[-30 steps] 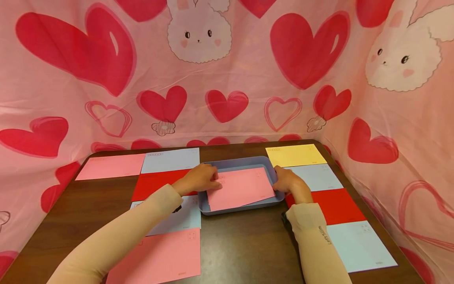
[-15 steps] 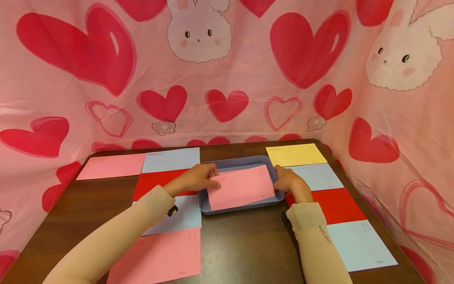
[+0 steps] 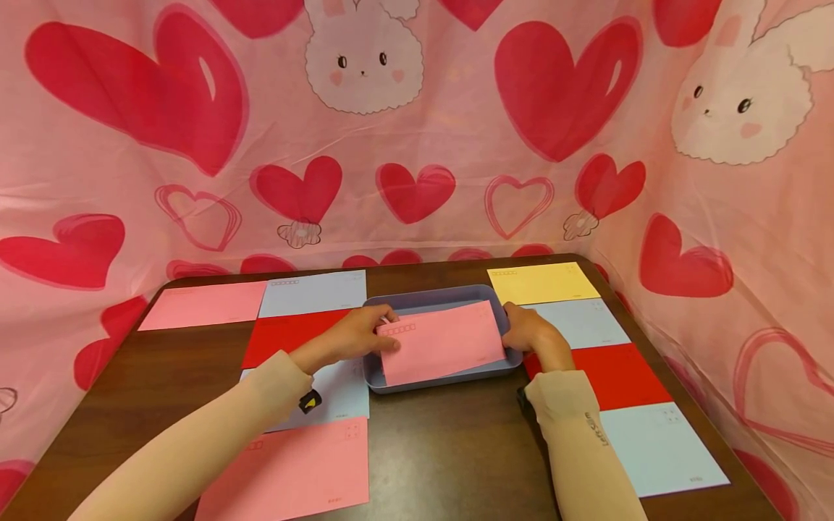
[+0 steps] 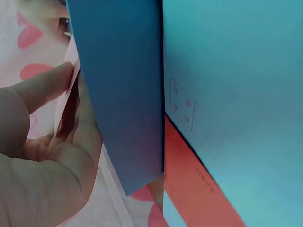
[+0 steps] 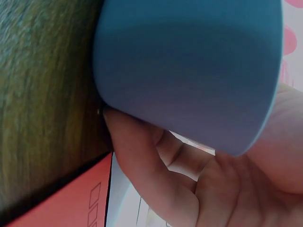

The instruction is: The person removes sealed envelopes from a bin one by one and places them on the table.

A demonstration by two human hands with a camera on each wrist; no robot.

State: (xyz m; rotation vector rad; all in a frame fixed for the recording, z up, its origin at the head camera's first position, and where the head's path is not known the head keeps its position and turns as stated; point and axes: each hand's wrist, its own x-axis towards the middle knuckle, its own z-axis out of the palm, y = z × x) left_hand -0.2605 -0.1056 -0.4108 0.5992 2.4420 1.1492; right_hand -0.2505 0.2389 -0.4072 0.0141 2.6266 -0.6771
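Note:
My left hand (image 3: pixel 352 334) pinches the left end of a pink envelope (image 3: pixel 449 347) between thumb and fingers. The envelope's left end is lifted over the blue-grey tray (image 3: pixel 433 294), its right end lying inside near the right wall. In the left wrist view the thumb and fingers (image 4: pixel 80 151) hold the envelope's edge beside the tray's outer wall (image 4: pixel 123 94). At the tray's right end, my right hand (image 3: pixel 531 331) grips the wall; the right wrist view shows its fingers (image 5: pixel 147 170) under and round the tray's corner (image 5: pixel 199 80).
Left of the tray lie pink (image 3: pixel 202 305), light blue (image 3: pixel 319 291), red (image 3: pixel 287 333) and more envelopes. A column on the right holds a yellow envelope (image 3: pixel 544 284), a red one (image 3: pixel 619 373) and light blue ones. A pink heart-print cloth (image 3: pixel 417 137) surrounds the dark table (image 3: pixel 449 449).
My left hand has drawn slightly left and lifted the pink envelope's left end, showing more of its printed boxes. My right hand has stayed at the tray's right end.

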